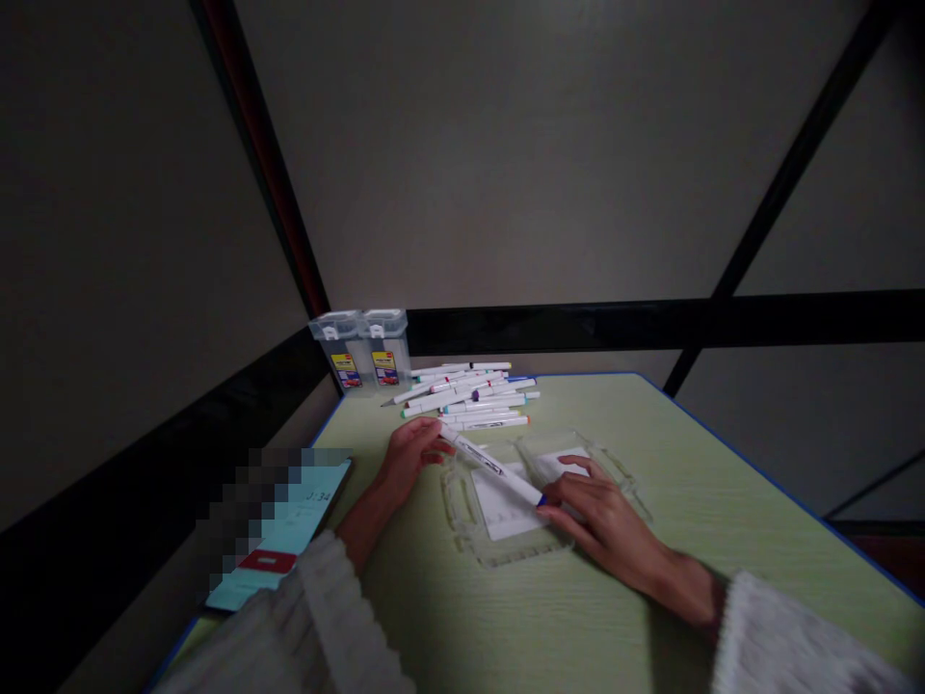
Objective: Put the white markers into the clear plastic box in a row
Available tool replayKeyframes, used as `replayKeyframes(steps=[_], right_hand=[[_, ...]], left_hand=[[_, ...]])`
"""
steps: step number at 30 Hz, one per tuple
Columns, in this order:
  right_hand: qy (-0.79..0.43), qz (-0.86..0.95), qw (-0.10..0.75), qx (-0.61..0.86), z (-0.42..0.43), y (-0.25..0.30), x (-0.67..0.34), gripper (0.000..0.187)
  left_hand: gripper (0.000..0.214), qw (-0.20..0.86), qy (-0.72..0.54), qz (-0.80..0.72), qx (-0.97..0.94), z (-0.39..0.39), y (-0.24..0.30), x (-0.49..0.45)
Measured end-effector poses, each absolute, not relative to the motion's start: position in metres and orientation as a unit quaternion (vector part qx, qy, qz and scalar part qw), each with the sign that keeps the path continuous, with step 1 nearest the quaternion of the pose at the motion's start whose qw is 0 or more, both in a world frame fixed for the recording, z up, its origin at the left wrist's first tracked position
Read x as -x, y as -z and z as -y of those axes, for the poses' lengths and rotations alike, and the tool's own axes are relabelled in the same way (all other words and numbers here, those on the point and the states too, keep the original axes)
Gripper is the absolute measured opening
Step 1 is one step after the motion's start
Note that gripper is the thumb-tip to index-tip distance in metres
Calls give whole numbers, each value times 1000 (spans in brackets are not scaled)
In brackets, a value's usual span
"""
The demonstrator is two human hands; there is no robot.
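Observation:
A white marker (493,467) is held at both ends, over a clear plastic tray (506,554). My left hand (407,455) pinches its far end and my right hand (605,516) grips its near, blue-tipped end. The tray lies flat on the green table (694,472) with a white card inside. A pile of several white markers (469,395) with coloured caps lies just beyond my left hand.
Two clear plastic marker boxes (362,349) with yellow labels stand at the table's far left corner. A light blue phone or tablet (289,535) lies at the left edge. Black frame bars (650,320) run behind the table, against a grey wall.

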State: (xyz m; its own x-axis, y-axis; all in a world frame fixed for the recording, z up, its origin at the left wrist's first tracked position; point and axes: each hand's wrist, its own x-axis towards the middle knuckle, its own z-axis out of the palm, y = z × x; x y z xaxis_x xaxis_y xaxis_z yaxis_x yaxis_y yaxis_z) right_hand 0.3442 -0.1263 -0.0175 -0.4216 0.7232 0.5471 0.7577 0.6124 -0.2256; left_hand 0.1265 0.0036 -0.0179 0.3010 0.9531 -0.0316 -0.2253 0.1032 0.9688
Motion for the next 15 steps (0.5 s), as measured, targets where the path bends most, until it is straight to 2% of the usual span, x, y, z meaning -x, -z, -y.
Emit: replayKeyframes(steps=[7,15], right_hand=[[31,829,364,423,127,23,-345,18],[28,864,350,361,128,23,-341,17]], left_hand=[[23,647,-465,-378,-471,-5,19,-129],[28,625,-464,-384,-496,-2,19,-129]])
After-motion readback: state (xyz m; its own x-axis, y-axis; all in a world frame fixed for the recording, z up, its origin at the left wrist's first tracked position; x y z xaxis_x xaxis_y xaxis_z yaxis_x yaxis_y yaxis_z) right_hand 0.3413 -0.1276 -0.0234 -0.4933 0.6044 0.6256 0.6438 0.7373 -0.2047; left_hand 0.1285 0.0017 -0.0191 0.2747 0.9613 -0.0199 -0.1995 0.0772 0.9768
